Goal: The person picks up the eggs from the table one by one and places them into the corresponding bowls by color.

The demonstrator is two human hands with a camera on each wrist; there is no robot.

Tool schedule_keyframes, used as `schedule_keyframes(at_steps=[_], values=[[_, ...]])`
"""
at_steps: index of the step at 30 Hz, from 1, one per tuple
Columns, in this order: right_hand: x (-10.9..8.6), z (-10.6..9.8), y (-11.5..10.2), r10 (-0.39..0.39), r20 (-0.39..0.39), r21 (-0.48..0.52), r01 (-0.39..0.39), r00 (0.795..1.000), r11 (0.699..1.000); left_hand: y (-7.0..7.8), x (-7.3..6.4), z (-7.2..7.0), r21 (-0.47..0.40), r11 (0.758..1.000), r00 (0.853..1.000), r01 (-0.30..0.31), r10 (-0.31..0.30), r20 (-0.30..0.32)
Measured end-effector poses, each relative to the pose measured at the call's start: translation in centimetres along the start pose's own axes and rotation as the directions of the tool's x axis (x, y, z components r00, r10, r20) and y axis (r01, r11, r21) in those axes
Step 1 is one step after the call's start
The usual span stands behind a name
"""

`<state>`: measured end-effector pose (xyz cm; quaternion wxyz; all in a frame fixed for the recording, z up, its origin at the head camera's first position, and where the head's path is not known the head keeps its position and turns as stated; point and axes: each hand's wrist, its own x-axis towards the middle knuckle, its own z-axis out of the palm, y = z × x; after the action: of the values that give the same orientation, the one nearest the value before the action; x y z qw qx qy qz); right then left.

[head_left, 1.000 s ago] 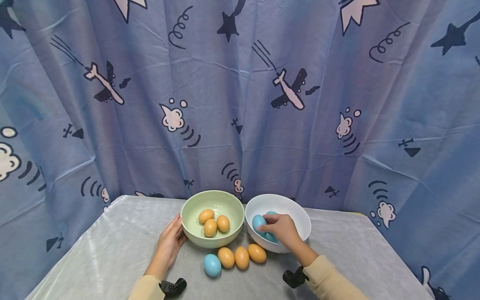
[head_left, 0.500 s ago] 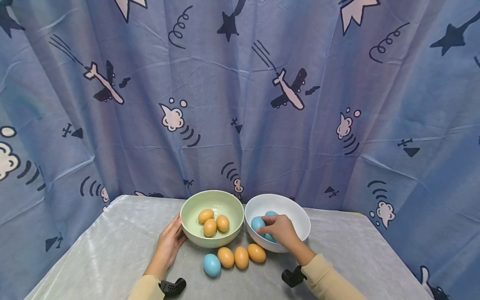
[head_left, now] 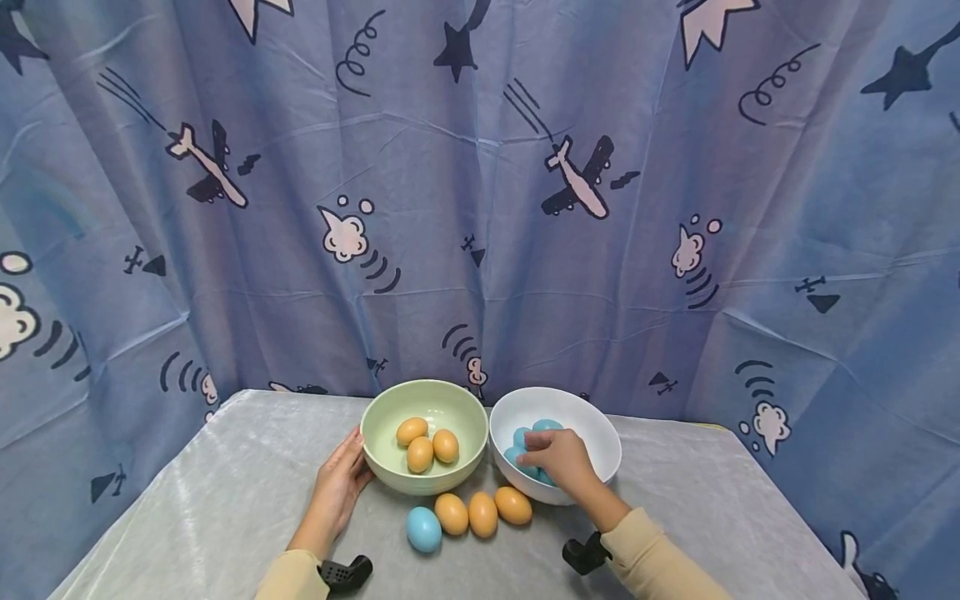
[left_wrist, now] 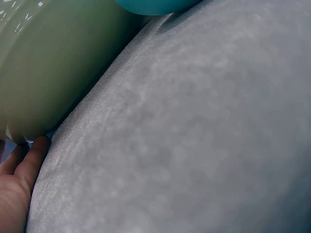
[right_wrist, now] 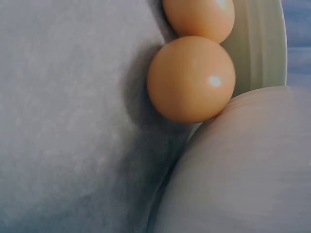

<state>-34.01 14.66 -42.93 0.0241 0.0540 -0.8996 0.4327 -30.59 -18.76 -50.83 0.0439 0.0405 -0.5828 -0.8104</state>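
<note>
My left hand (head_left: 339, 492) rests with extended fingers against the left side of the green bowl (head_left: 427, 486); in the left wrist view its fingers (left_wrist: 34, 158) touch the bowl's wall. Inside that bowl lie three orange eggs (head_left: 420, 454). My right hand (head_left: 564, 460) is over the white bowl (head_left: 606, 442), fingers and thumb apart, with nothing visible gripped. Several blue eggs (head_left: 547, 425) lie in the white bowl, partly hidden by this hand. The right wrist view shows the white bowl's outside (right_wrist: 243, 170) but not the hand.
In front of the bowls, a blue egg (head_left: 423, 530) and three orange eggs (head_left: 483, 515) lie in a row on the grey cloth-covered table (head_left: 225, 500). One orange egg (right_wrist: 192, 80) sits close against the white bowl. A patterned blue curtain (head_left: 480, 208) hangs behind.
The blue egg between my right thumb and fingers has been let go and has dropped among the others in the white bowl. My left hand stays at the green bowl.
</note>
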Motion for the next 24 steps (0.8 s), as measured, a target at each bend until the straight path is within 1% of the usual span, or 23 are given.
schedule_keyframes(at_steps=[4,6,8,11,13,17,21,24], values=[[-0.5,-0.1,-0.2,-0.018,-0.074,0.077,0.024,0.997,0.997,0.0,0.0,0.0,0.007,1.000,1.000,0.007,-0.007,-0.010],[-1.0,-0.2,-0.4,-0.016,-0.105,0.149,0.032,0.994,0.988,-0.1,0.0,0.0,0.007,1.000,1.000,0.005,-0.005,-0.008],[-1.7,-0.4,-0.7,-0.009,-0.115,0.225,0.035,0.993,0.974,-0.1,0.0,0.1,0.009,1.000,1.000,-0.003,0.003,-0.001],[-3.2,-0.5,-1.1,0.011,-0.105,0.330,0.025,0.994,0.944,0.0,-0.1,0.1,0.009,1.000,1.000,-0.005,0.005,0.004],[-4.3,-0.5,-1.3,0.015,-0.085,0.375,0.018,0.996,0.927,0.0,-0.1,0.1,0.012,1.000,1.000,-0.006,0.006,0.005],[-6.1,-0.3,-1.5,0.017,-0.055,0.421,0.008,0.998,0.907,0.1,0.0,0.1,0.011,1.000,1.000,-0.005,0.005,-0.006],[-7.6,-0.4,-1.6,0.026,-0.054,0.462,0.002,0.998,0.887,0.1,0.1,0.0,0.015,1.000,1.000,-0.009,0.009,-0.009],[-8.4,-0.5,-1.5,0.032,-0.052,0.473,-0.003,0.998,0.881,0.0,0.2,-0.1,0.016,1.000,1.000,-0.002,0.002,-0.010]])
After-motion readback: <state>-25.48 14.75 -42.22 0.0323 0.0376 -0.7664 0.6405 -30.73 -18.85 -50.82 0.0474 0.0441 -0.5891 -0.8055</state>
